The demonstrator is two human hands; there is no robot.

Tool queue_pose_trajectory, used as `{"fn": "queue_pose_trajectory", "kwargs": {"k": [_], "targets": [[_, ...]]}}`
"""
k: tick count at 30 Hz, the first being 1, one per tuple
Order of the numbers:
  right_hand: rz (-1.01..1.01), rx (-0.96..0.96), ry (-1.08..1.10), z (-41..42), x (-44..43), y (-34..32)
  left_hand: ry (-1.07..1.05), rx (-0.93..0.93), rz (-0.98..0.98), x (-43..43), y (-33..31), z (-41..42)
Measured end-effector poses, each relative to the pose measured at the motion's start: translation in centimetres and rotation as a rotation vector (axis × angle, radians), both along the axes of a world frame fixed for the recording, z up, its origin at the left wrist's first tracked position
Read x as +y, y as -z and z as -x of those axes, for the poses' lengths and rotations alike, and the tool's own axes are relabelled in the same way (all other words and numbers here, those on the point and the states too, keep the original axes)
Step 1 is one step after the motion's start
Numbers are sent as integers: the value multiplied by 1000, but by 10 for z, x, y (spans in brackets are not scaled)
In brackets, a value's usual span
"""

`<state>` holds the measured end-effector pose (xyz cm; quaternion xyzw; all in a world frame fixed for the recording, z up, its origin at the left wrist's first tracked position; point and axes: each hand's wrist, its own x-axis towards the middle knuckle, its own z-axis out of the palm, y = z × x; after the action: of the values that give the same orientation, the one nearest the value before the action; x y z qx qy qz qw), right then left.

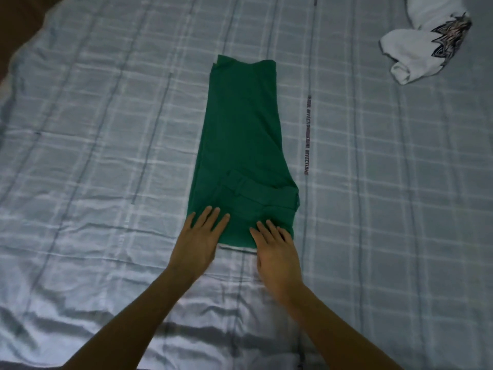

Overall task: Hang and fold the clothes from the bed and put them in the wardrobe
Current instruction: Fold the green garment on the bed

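Starting at the far left, a dark brown patch [18, 17] fills the upper corner beyond the bed's edge, and what it is cannot be told; the rest of the view is the bed sheet [93, 129], pale grey-blue with a check of lighter and darker lines, rumpled towards the near edge; the person's left hand [198, 240] reaches in from below on a bare forearm, its fingers straight and slightly spread, lying flat on the near left corner of the green garment [240, 134] and gripping nothing; the green garment lies in the middle of the bed, folded into a long strip that runs away from the person, narrower at the far end and wider at the near end, where a band-like fold crosses it at a slant; the right hand [276, 249] lies near the left one without touching it, its fingers also straight and close together, pressing flat on the near right part of the garment and holding nothing; to the right of the garment a line of small dark lettering [306, 134] runs along the sheet, too blurred to read surely; well apart, in the upper right corner, a white garment [426, 41] with a dark jagged print lies bunched and partly rolled on the sheet.
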<state>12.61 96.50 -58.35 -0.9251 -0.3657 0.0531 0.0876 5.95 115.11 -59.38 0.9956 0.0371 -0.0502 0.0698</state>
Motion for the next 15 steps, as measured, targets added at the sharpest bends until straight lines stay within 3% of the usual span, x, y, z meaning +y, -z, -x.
{"fn": "queue_pose_trajectory", "kwargs": {"k": [5,8,12,15], "targets": [[-109,34,83,-6,4,-40,-55,-5,184,-11,-23,12],[-68,99,83,13,-5,-63,-69,239,371,-19,-53,29],[-102,81,6,43,-25,-79,40,720,489,-12,-108,27],[-216,23,72,18,-20,-103,40,691,493,3,-141,0]]}}
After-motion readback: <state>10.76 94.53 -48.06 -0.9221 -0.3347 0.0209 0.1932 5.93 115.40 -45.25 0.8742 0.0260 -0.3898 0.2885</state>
